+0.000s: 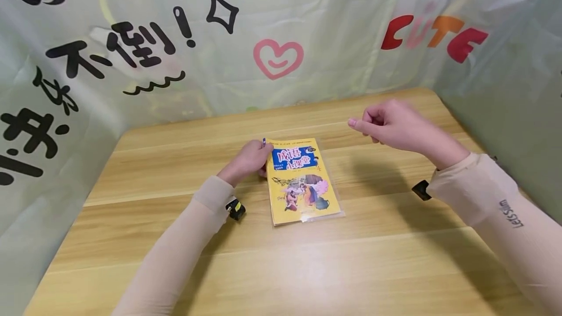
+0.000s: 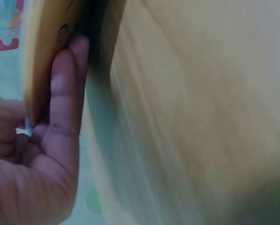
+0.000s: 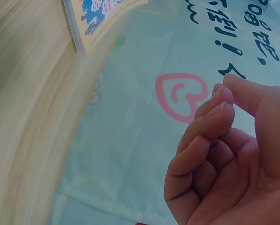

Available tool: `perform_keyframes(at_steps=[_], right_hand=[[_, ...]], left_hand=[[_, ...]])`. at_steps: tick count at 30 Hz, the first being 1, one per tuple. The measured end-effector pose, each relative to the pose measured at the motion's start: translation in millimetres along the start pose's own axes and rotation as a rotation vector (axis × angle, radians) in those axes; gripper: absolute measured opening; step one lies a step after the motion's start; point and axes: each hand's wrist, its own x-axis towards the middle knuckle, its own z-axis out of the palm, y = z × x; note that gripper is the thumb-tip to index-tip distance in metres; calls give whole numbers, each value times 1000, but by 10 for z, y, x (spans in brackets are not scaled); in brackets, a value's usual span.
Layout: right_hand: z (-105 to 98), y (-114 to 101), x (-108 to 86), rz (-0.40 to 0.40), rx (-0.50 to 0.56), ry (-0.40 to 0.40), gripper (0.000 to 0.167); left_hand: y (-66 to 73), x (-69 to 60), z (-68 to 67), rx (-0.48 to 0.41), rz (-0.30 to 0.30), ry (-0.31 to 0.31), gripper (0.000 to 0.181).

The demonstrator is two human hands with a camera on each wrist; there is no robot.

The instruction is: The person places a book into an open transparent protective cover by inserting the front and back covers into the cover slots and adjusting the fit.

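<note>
A yellow book (image 1: 303, 191) with a blue title panel and a drawn scene on its cover is tilted up a little over the table. My left hand (image 1: 249, 162) grips its left edge, thumb on the cover side. In the left wrist view, the fingers (image 2: 64, 101) lie along the back of the book (image 2: 41, 61). To the right of the book my right hand (image 1: 392, 126) hovers above the table, holding nothing. Its fingers (image 3: 186, 164) are loosely curled, with the thumb near the index fingertip. A corner of the book (image 3: 86, 42) shows in the right wrist view.
The wooden table (image 1: 175, 169) has its far edge against a pale green curtain (image 1: 333, 28) with black writing, a pink heart and the word CUTE. The curtain also hangs along both sides. Small black devices (image 1: 237, 210) sit at both wrists.
</note>
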Motion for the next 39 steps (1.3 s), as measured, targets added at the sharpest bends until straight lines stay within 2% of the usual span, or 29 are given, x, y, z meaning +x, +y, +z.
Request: perform_keyframes(at_steps=[7, 17, 26, 32, 39], right_hand=[[18, 86, 18, 13, -6, -8, 50], [67, 147, 81, 28, -10, -36, 49], [104, 170, 161, 37, -10, -45, 49], [129, 185, 211, 20, -11, -49, 47], [131, 219, 265, 42, -9, -55, 46]], left_hand=[[11, -38, -28, 68, -65, -45, 44], [-2, -30, -3, 205, -53, -113, 48], [-28, -13, 20, 276, -58, -60, 44], [4, -27, 24, 321, -67, -25, 48], [51, -63, -85, 393, 6, 81, 48]])
